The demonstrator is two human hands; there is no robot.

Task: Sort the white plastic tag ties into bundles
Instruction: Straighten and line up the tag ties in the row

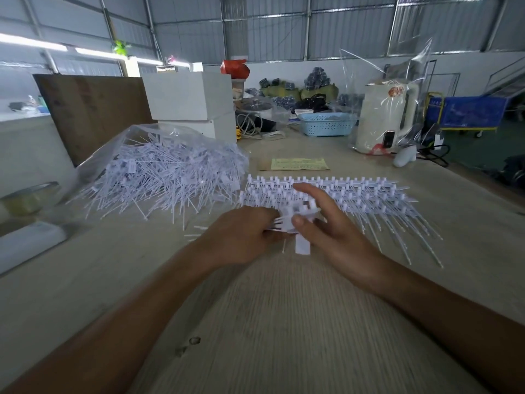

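Head view: At frame centre I hold a small bundle of tag ties with my left hand, fingers curled round the stems so the heads stay level. My right hand pinches the bundle with its thumb, its fingers spread loosely above it, probably to square the heads. The loose pile spills from a clear bag at left-centre, within reach. Finished rows lie right of centre on the table, heads aligned, apparently for counting.
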